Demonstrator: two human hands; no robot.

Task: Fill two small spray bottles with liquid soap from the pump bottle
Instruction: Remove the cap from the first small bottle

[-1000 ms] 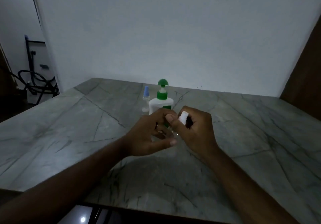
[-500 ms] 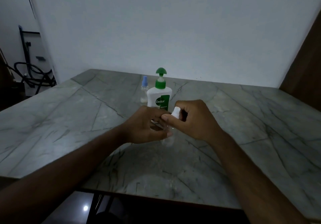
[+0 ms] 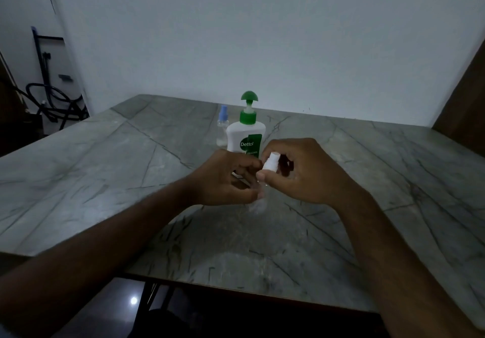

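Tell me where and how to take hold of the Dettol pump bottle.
Grip the Dettol pump bottle around its wide white body below the green collar, coming from its right side. It stands upright, the blue-capped spray bottle stands close on its left, and the narrow pump head would press down if held.

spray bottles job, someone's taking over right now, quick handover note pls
Left hand grips the clear bottle low over the table.
Right hand pinches its white cap, still on the bottle.
Blue-capped bottle stands capped beside the pump bottle, behind the hands.
Done: no filling visible.
Left: uncap, pump soap in, recap, then repeat with the blue one.
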